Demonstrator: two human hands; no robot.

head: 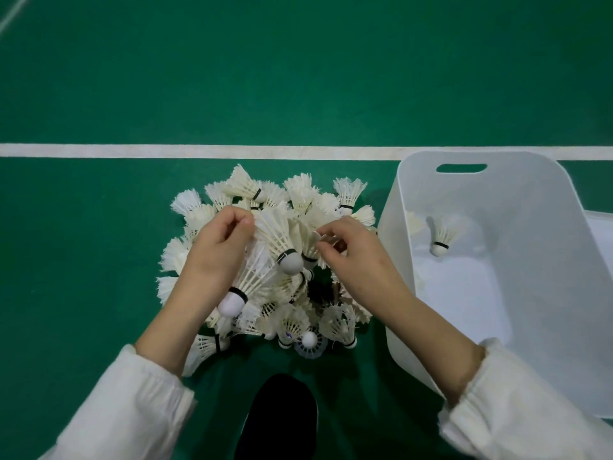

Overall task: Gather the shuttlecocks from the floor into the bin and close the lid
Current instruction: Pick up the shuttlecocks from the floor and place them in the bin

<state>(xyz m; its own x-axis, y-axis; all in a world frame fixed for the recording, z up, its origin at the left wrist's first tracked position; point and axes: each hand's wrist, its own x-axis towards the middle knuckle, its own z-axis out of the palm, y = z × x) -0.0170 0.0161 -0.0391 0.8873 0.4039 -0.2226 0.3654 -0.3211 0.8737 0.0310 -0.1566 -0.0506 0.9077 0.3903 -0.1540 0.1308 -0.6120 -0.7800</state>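
A heap of white feather shuttlecocks point(298, 194) lies on the green court floor in front of me. My left hand point(217, 250) is closed on the feathers of a shuttlecock point(252, 280) whose cork points toward me. My right hand point(351, 254) pinches the feather skirt of another shuttlecock point(285, 240) at the top of the heap. To the right stands the open white plastic bin point(411, 180), with one shuttlecock point(444, 237) upright inside and another partly hidden by its left wall.
A white court line point(132, 151) runs across the floor just beyond the heap. A flat white panel point(602, 227), possibly the lid, shows behind the bin at the right edge. My dark shoe point(278, 416) is at the bottom centre.
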